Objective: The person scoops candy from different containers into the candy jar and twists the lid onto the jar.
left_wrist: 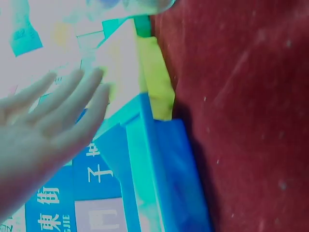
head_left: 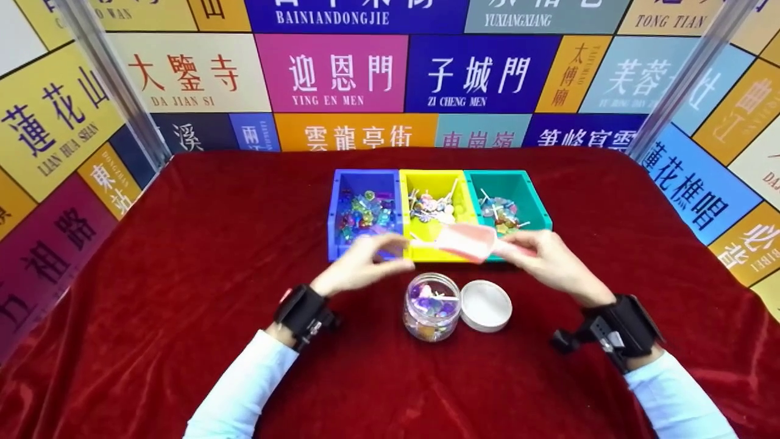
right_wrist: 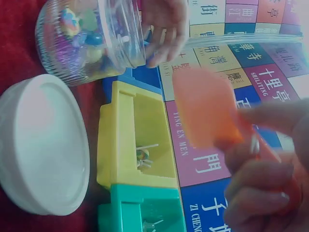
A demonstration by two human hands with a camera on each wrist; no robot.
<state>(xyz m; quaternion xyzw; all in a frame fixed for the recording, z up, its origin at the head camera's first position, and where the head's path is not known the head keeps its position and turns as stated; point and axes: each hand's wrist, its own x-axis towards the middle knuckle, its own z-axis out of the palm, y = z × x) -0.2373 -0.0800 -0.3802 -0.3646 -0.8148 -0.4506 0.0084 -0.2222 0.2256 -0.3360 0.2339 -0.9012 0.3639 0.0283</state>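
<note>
My right hand (head_left: 551, 262) grips the handle of a small pink scoop (head_left: 468, 241), held above the front of the yellow and green compartments. In the right wrist view, the scoop (right_wrist: 205, 106) looks blurred and I see nothing in it. My left hand (head_left: 359, 265) hovers by the blue compartment's front edge, near the scoop; its fingers (left_wrist: 72, 104) are extended in the left wrist view. Below the hands stands a clear open jar (head_left: 431, 326) holding colourful beads and small lollipop-shaped pieces. A white lid (head_left: 486, 306) lies inside-up just right of the jar.
Behind the jar, a joined blue compartment (head_left: 333, 213), yellow compartment (head_left: 464, 235) and green compartment (head_left: 539, 204) hold beads and small lollipop shapes. Dark red cloth (head_left: 213, 256) covers the table. Metal posts (head_left: 119, 79) rise at the back corners, before a lettered backdrop.
</note>
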